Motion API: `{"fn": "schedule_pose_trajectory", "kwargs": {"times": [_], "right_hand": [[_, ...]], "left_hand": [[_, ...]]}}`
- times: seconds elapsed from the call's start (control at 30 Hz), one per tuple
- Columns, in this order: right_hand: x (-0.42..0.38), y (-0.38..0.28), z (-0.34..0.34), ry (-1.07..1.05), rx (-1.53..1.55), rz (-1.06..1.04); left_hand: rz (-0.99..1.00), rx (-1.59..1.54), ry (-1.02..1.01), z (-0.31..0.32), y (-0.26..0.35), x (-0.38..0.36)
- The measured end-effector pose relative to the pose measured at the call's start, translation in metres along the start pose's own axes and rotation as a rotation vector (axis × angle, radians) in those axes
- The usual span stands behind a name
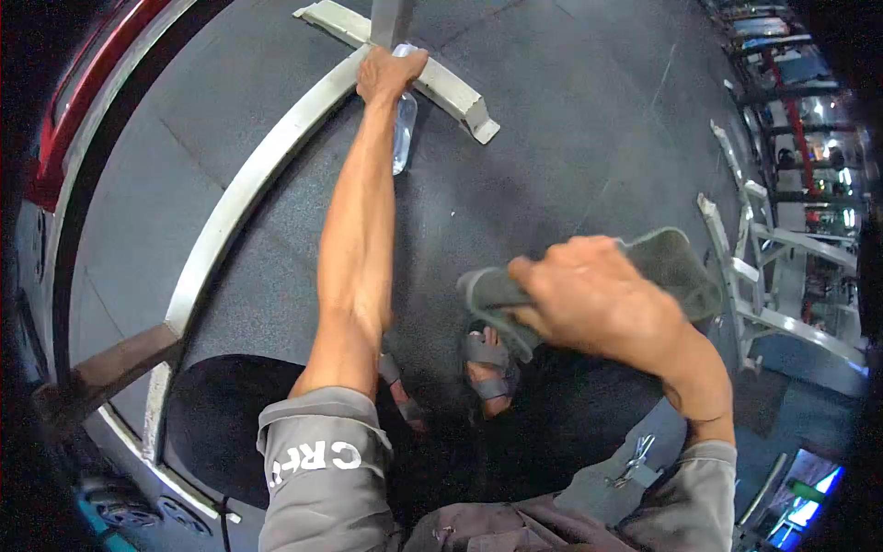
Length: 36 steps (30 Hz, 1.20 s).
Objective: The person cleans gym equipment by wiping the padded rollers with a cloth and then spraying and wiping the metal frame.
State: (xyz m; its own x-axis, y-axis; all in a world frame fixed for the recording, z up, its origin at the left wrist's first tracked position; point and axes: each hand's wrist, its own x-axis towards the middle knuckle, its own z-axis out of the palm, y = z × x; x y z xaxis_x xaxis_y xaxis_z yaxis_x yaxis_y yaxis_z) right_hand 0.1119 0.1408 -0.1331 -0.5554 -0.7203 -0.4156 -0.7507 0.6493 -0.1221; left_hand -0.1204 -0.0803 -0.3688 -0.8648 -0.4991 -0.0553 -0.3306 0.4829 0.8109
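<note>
My left hand [384, 74] is stretched far forward, its fingers closed around the upper part of a clear plastic bottle [402, 138], beside the grey upright post [390, 20] of a white metal frame [235, 202]. The lower end of the bottle shows below my wrist. In my right hand [598, 294], somewhat blurred, is a bunched grey-green cloth [676, 262], which spreads out on both sides of my fist above my right knee. Between my knees my feet in grey sandals [487, 359] show on the floor.
Dark rubber floor [552, 138] lies around the frame. White metal gym racks [782, 248] stand at the right. A brown bar [124, 361] and weight plates [124, 506] are at the lower left. Metal tools or clips [636, 465] lie near my right side, and a lit screen [809, 506] is lower right.
</note>
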Motion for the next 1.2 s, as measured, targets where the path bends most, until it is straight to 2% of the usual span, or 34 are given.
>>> {"fn": "schedule_pose_trajectory", "kwargs": {"times": [0.1,0.17,0.23,0.27,0.3,0.37,0.47,0.57,0.63,0.73,0.8,0.83,0.87,0.9,0.97,1.03,1.07,1.1,1.17,1.2], "right_hand": [[0.007,0.013,-0.051,-0.008,-0.012,0.211],[0.014,0.04,-0.075,0.076,0.146,0.226],[0.028,0.054,-0.1,0.04,0.185,0.316],[0.029,0.07,-0.096,0.196,-0.058,0.246],[0.039,0.066,-0.102,0.164,-0.163,0.288],[0.067,0.084,-0.106,0.019,-0.195,0.382],[0.094,0.096,-0.096,-0.285,-0.441,0.486],[0.092,0.126,-0.07,-0.419,-0.878,0.241],[0.094,0.157,-0.066,-0.259,-1.008,0.241],[0.102,0.241,-0.088,-0.118,-0.772,0.366],[0.119,0.257,-0.098,-0.105,-0.617,0.401],[0.126,0.25,-0.104,-0.085,-0.601,0.415],[0.129,0.248,-0.114,-0.057,-0.582,0.433],[0.13,0.235,-0.117,0.105,-0.372,0.502],[0.143,0.258,-0.117,0.268,0.013,0.372],[0.159,0.246,-0.111,0.357,0.316,0.146],[0.173,0.251,-0.112,0.271,0.362,0.007],[0.181,0.239,-0.119,0.2,0.263,0.056],[0.218,0.266,-0.112,0.059,0.317,0.105],[0.222,0.259,-0.118,-0.002,0.257,0.165]], "left_hand": [[-0.042,-0.038,0.056,0.018,-0.013,0.002],[-0.139,-0.131,0.026,0.002,0.007,-0.017],[-0.209,-0.192,0.048,0.001,0.016,-0.022],[-0.24,-0.173,-0.031,-0.001,0.021,-0.018],[-0.241,-0.192,-0.021,0.002,0.022,-0.017],[-0.249,-0.228,-0.003,0.01,0.023,-0.017],[-0.224,-0.232,-0.049,0.017,0.028,-0.022],[-0.19,-0.261,-0.052,0.011,0.032,-0.027],[-0.126,-0.285,-0.097,0.004,0.034,-0.037],[0.008,-0.224,-0.102,0.002,0.023,-0.024],[0.048,-0.212,-0.036,-0.004,0.011,-0.023],[0.171,-0.235,0.148,-0.008,0.005,-0.027],[0.167,-0.243,0.151,-0.014,0.002,-0.023],[0.164,-0.247,0.148,-0.021,-0.002,-0.021],[0.324,-0.176,0.316,-0.022,-0.015,-0.021],[0.367,-0.244,0.338,-0.022,-0.03,-0.026],[0.377,-0.272,0.34,-0.032,-0.029,-0.036],[0.385,-0.299,0.336,-0.039,-0.029,-0.045],[0.329,-0.243,0.283,-0.05,-0.034,-0.054],[0.316,-0.267,0.27,-0.053,-0.039,-0.057]]}}
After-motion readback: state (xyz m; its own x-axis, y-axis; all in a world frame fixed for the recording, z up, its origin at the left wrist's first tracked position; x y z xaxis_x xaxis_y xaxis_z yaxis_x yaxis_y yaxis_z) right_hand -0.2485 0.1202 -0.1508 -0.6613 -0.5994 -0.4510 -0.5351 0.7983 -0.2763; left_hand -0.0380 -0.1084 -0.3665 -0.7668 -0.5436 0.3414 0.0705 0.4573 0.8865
